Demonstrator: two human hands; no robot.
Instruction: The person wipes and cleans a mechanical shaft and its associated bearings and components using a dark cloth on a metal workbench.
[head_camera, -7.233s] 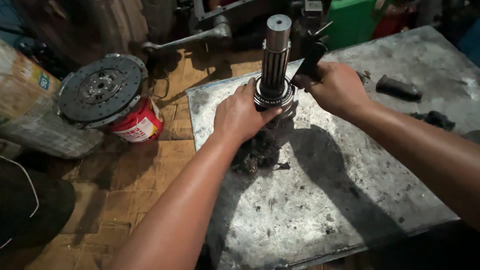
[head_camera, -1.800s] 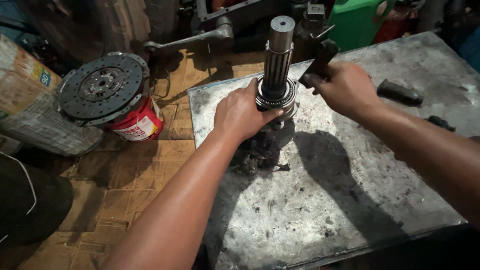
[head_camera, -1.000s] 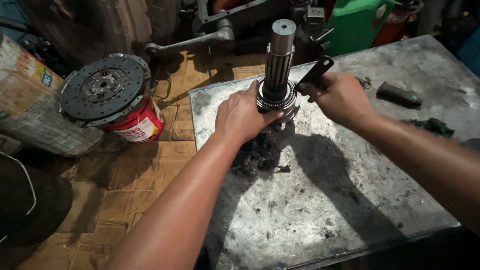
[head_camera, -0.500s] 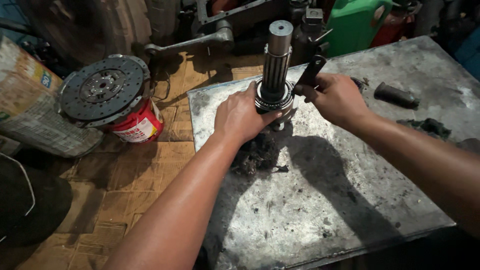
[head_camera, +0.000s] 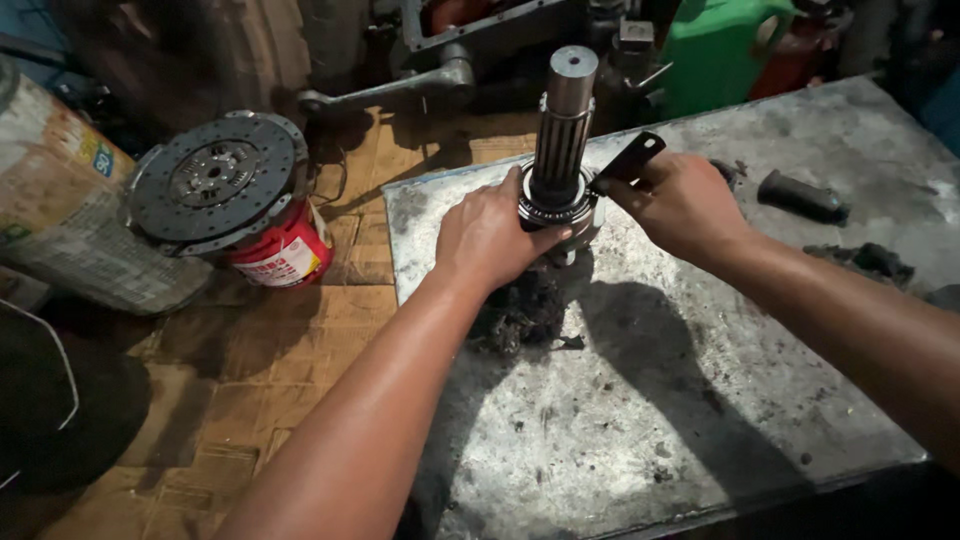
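Observation:
A splined steel shaft (head_camera: 562, 130) stands upright on a grey metal plate (head_camera: 680, 390), with a bearing ring (head_camera: 553, 207) around its lower part. My left hand (head_camera: 488, 238) wraps around the bearing ring from the left. My right hand (head_camera: 682, 205) grips a dark flat metal tool (head_camera: 628, 162), whose lower end touches the ring's right side. A clump of black greasy debris (head_camera: 520, 315) lies on the plate just below the shaft.
A clutch disc (head_camera: 215, 182) rests on a red can (head_camera: 283, 252) at the left, on a cardboard-covered floor. A green jerrycan (head_camera: 722, 45) and machine parts stand behind. A dark cylindrical piece (head_camera: 802, 198) and black debris (head_camera: 868, 258) lie on the plate's right side.
My right hand has shifted the dark tool slightly, lowering its end against the bearing ring. My left hand stays on the ring and the shaft stays upright.

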